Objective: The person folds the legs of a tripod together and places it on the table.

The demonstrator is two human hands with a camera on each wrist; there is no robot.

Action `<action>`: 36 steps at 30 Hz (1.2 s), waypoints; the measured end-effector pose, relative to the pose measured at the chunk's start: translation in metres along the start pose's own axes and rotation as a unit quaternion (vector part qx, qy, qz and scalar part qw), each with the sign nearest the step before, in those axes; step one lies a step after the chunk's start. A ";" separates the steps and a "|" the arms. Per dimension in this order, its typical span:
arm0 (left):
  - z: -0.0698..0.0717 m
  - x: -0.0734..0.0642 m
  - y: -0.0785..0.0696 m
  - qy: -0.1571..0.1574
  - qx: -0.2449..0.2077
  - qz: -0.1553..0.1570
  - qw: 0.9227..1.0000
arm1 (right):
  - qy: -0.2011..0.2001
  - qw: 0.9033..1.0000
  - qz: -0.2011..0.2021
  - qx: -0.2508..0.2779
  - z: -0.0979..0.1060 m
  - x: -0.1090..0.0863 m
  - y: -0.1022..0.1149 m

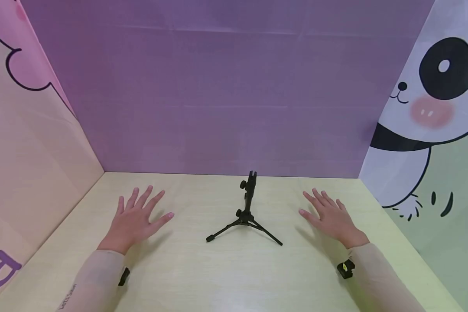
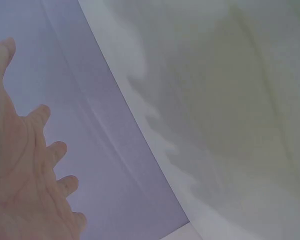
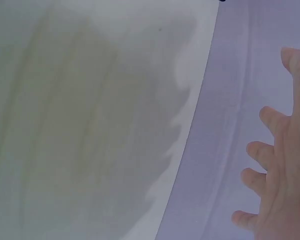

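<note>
A small black tripod stand (image 1: 249, 195) stands upright on the pale table, its legs spread and a forked top at the upper end. Two knobs stick out on its left side. To the left of the stand is my left hand (image 1: 134, 221), palm down with fingers spread, holding nothing. My right hand (image 1: 329, 219) is on the other side, also palm down with its fingers extended and nothing in it. Both hands cast shadows on the table and are apart from the stand. In the wrist views the left palm (image 2: 25, 170) and right palm (image 3: 290, 175) show bare.
The light wood table (image 1: 203, 277) ends at a purple cloth backdrop (image 1: 234, 95). A pinkish printed panel (image 1: 35, 143) walls the left side, and a panel with a panda drawing (image 1: 433, 173) walls the right. A small black device (image 1: 346, 268) sits at the right wrist.
</note>
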State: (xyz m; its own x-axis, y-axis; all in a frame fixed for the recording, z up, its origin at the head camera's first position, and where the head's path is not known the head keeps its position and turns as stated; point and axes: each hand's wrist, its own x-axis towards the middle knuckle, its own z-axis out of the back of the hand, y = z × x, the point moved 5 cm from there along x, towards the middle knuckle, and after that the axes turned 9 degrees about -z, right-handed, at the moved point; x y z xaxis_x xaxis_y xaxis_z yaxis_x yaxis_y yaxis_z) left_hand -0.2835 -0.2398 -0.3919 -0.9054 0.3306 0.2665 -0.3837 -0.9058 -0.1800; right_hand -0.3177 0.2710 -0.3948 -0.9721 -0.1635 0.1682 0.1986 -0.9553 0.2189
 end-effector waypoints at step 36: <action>-0.023 0.023 -0.057 0.020 -0.113 -0.046 0.992 | -0.028 0.992 0.102 0.067 0.014 0.019 0.067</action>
State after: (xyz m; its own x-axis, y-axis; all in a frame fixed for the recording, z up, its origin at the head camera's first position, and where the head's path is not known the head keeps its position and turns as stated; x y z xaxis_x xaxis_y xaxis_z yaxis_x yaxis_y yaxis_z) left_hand -0.2863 -0.1744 -0.3976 -0.8694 0.4230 0.2554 -0.4919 -0.7904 -0.3652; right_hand -0.3208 0.2069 -0.3639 -0.9025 -0.3322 0.2742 0.4084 -0.8621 0.3000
